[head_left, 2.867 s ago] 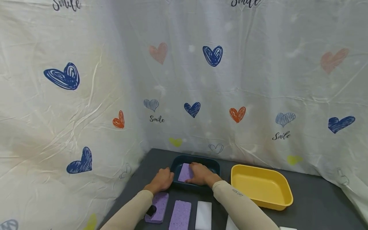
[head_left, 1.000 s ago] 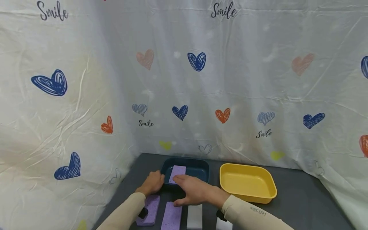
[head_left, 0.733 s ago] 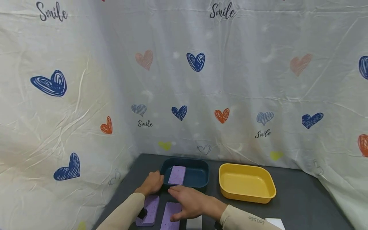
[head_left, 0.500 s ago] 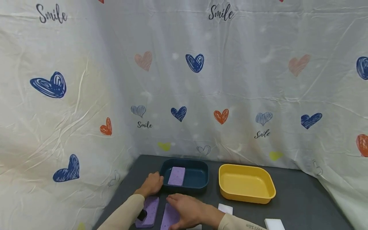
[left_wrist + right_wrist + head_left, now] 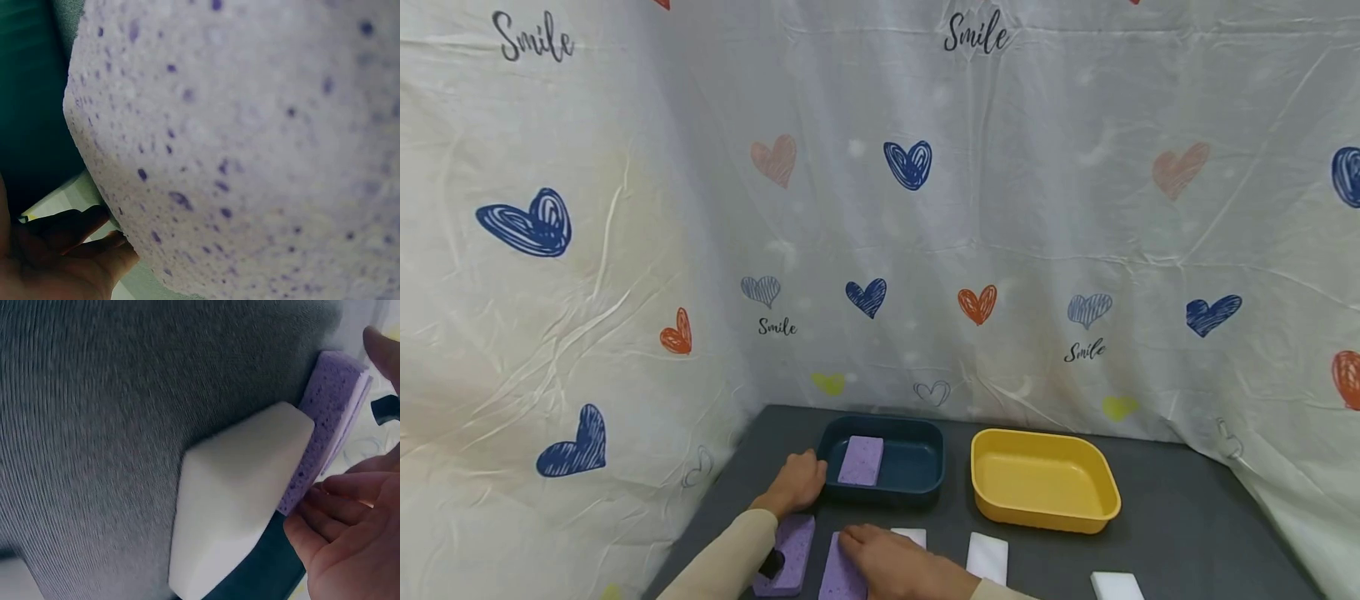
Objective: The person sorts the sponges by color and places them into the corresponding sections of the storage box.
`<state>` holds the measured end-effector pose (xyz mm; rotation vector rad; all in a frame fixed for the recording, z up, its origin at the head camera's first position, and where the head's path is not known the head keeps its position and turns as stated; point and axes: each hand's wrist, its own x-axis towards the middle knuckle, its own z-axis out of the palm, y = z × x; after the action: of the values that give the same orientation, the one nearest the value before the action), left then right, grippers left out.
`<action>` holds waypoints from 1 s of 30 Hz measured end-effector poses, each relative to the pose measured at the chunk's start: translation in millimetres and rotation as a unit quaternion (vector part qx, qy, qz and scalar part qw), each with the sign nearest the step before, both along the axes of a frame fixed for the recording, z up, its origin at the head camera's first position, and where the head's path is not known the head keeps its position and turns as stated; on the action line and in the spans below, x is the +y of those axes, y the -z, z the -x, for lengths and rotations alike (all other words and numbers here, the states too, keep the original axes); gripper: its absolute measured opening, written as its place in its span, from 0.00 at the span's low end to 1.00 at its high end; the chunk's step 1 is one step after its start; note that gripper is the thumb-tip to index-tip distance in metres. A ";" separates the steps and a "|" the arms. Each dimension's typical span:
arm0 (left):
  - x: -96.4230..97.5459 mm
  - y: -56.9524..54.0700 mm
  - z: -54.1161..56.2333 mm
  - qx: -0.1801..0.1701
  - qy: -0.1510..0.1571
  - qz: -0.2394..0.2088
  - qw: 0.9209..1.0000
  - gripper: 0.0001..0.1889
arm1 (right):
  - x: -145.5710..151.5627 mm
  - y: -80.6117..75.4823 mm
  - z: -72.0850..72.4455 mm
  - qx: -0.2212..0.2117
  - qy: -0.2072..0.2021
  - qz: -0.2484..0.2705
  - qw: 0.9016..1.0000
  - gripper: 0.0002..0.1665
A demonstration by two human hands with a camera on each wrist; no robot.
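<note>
My left hand (image 5: 795, 481) holds the left rim of the dark blue tray (image 5: 917, 467), its fingers bent at the edge. Inside that tray lies a purple sponge (image 5: 861, 461). My right hand (image 5: 895, 560) reaches down over a second purple sponge (image 5: 841, 575) on the table. In the right wrist view its fingertips meet one end of this sponge (image 5: 328, 412), while the thumb (image 5: 382, 353) stands apart from it. Below my left wrist lies another purple sponge (image 5: 797, 546), which fills most of the left wrist view.
A yellow tray (image 5: 1045, 475) stands right of the dark blue one. White sponge blocks lie along the front: one (image 5: 912, 536) partly behind my right hand, one (image 5: 987, 557) by the wrist, one (image 5: 1116, 585) farther right. A heart-printed curtain (image 5: 925, 250) hangs behind the dark table.
My right hand has let go of the purple sponge in the dark blue tray and moved back and down to the sponge on the table. My left hand has stayed at the tray's rim.
</note>
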<state>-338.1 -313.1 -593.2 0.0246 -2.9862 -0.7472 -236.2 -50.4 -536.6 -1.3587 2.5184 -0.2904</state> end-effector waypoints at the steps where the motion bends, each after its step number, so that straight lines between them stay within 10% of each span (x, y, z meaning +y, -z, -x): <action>1: 1.4 -3.2 -1.5 -0.001 0.000 0.002 1.000 0.22 | -0.4 0.8 -0.2 -0.003 0.006 0.000 1.000 0.55; 8: 3.3 -6.7 -7.3 0.003 0.005 0.009 1.000 0.24 | 0.7 9.9 -2.4 0.012 0.024 0.011 1.000 0.56; 16: 18.7 -38.2 -27.0 -0.008 -0.003 0.006 1.000 0.21 | 1.5 10.8 -2.4 0.009 0.022 0.029 0.999 0.58; 25: 0.8 -1.9 -2.3 -0.015 -0.008 -0.004 1.000 0.26 | 3.0 11.9 -2.2 0.004 0.013 0.043 0.999 0.56; 30: 16.8 -33.3 -22.5 -0.016 -0.010 0.000 1.000 0.21 | 5.9 4.3 1.3 0.004 -0.010 0.052 0.999 0.59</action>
<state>-315.6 -296.3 -559.9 0.0668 -3.0120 -0.7525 -237.6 -44.5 -540.9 -1.4242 2.5256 -0.4174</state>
